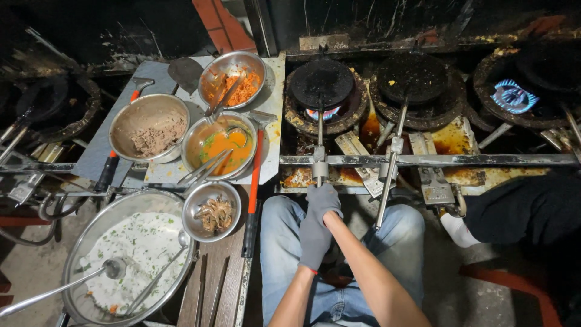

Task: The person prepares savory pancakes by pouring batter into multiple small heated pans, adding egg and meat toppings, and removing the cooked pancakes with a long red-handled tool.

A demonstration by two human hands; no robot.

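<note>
Both gloved hands stack on one long metal handle [319, 158] at the near centre. The right hand [322, 203] is farther along, its fingers clamped around the handle just below the metal rail [460, 160] that crosses the stove front. The left hand [314, 239] sits just near of it, fingers also wrapped shut on the same handle, so the two grey gloves touch. The handle runs straight away to a round black pan [321, 83] resting on the left burner, where a small blue and pink flame [324, 113] shows at the pan's near edge.

Just right, a second black pan [413, 77] sits on the next burner, its own handle [389, 163] angling toward the person's jeans-clad knee. Far right, a blue flame [512, 95] burns under another ring.

On the desk to the left stand steel bowls: brown mince [150, 128], orange shredded filling [237, 77], orange sauce [219, 145], a small bowl of brownish pieces [212, 211], and a large bowl of white batter with green flecks [130, 257] holding a ladle.
</note>
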